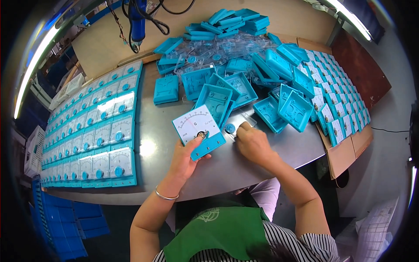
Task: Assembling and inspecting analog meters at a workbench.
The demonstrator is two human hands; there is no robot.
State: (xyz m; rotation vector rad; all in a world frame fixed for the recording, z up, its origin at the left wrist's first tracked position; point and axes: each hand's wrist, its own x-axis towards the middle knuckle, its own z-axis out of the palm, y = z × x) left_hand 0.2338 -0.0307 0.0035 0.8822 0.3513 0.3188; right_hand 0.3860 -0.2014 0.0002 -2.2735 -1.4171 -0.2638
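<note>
One meter [198, 131] sits pinched in your left hand [185, 159], thumb at its dial. Your right hand [253, 144] presses fingertips by the knob [230, 128] at 12 o'clock. Risk: the knob rolls into the shells [218, 98].

The meter [200, 131] in my left hand [185, 159] is turquoise plastic, pretty matt, with a white paper-looking dial face under a clear glossy cover. The surface [227, 166] is smooth grey metal, shiny enough to throw back the lamp glare. My right hand [253, 144] sits by a little blue plastic knob [230, 128] and a clear plastic piece [248, 118]. The far pile of housings [244, 83] is the same matt turquoise plastic. Brown cardboard [345, 155] on the right looks rough and dull. The bangle [166, 196] on my left wrist is polished metal.
</note>
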